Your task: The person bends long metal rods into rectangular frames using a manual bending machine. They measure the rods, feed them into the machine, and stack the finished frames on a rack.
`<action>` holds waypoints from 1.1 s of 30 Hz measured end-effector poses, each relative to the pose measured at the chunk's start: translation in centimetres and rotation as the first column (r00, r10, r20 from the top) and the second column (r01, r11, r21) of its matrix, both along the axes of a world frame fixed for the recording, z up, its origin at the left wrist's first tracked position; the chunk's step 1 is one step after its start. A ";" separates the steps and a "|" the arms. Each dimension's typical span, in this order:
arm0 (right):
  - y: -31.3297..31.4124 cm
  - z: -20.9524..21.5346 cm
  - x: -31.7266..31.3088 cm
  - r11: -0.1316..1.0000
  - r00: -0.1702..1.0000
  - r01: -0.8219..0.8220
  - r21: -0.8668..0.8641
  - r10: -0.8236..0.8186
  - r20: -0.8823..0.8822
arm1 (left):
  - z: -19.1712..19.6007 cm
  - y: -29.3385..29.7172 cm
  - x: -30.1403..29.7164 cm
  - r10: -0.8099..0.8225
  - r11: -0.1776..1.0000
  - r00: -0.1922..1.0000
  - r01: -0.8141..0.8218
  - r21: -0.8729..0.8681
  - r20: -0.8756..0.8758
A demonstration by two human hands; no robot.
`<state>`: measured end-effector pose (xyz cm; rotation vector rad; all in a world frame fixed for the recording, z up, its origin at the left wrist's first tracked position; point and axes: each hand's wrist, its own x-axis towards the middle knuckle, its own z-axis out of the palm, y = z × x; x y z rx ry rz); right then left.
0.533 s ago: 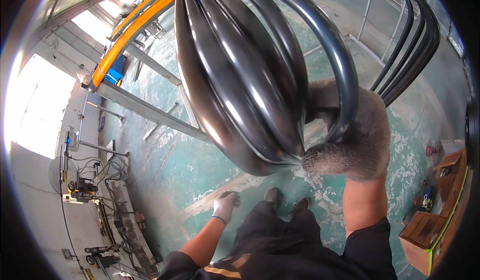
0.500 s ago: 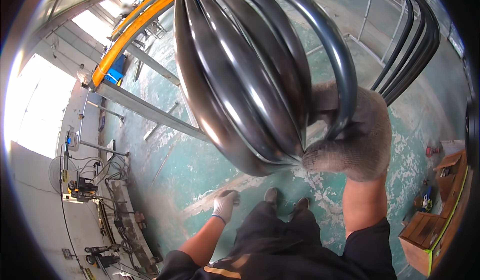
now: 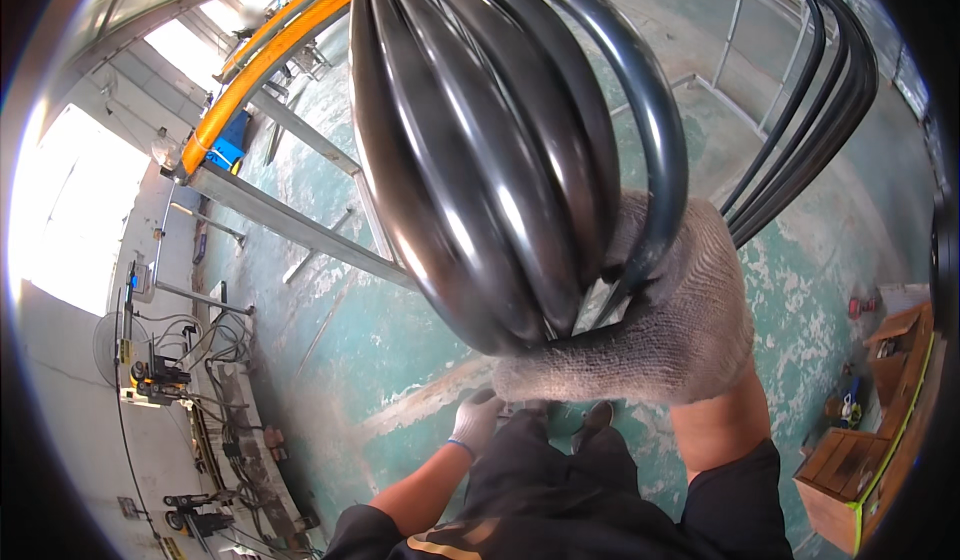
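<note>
A bundle of several glossy dark metal tubes [image 3: 480, 180] fills the upper middle, its near ends drawn together close to me. My right hand [image 3: 650, 335], in a greyish knitted glove, is closed around these near ends. One outer tube [image 3: 660, 130] bows apart from the others and runs down into the same grip. My left hand [image 3: 477, 420], in a white glove with a blue cuff edge, hangs low in front of my body. Its fingers look curled with nothing in them, and the right glove partly covers them.
An orange-covered rail [image 3: 265, 65] on a metal frame [image 3: 290, 215] stands left of the tubes. More dark tubes [image 3: 835, 150] hang at a rack on the right. Wooden boxes [image 3: 845, 460] stand at lower right; cables and equipment [image 3: 215, 380] line the left wall.
My right hand has come nearer and to the left, now covering more of the tube ends. The outer tube has shifted left with it. My left hand has moved slightly right.
</note>
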<state>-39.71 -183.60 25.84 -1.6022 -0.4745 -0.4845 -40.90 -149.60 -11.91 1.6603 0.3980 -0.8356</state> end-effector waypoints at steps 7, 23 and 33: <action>0.1 -0.1 -1.1 0.998 0.998 0.056 0.016 -0.055 -0.020 | 0.3 0.0 0.0 -0.103 0.994 0.993 0.101 0.053 0.048; -1.5 -0.4 -1.4 0.983 0.989 0.144 -0.112 -0.146 -0.017 | -0.3 -2.5 -2.2 0.015 0.999 1.000 -0.016 0.028 0.005; -1.3 -0.1 -1.9 0.977 0.969 0.199 -0.071 -0.208 -0.135 | 1.3 -5.3 -3.9 0.035 0.999 0.996 -0.038 -0.032 -0.087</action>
